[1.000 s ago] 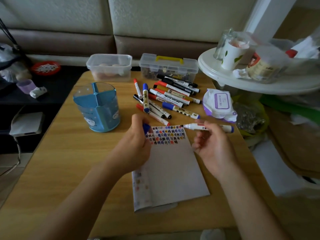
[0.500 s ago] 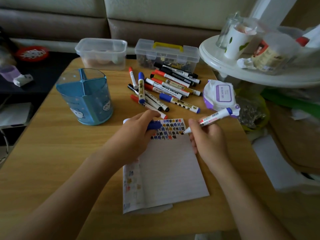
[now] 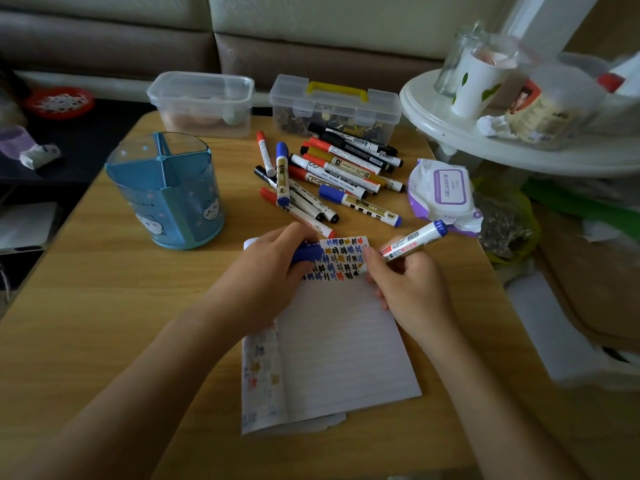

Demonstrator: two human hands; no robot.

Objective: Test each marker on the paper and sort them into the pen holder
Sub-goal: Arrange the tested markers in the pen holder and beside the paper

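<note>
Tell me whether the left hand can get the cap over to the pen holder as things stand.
Probably yes. The left hand holds the blue cap on the paper; the pen holder stands to its left with bare table between and its compartments look empty.

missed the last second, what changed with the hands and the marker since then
The right hand turned the marker from lying level above the paper to a writing grip, tip down at the marks. The left hand kept the blue cap and settled onto the paper. Marker pile and pen holder unchanged.
</note>
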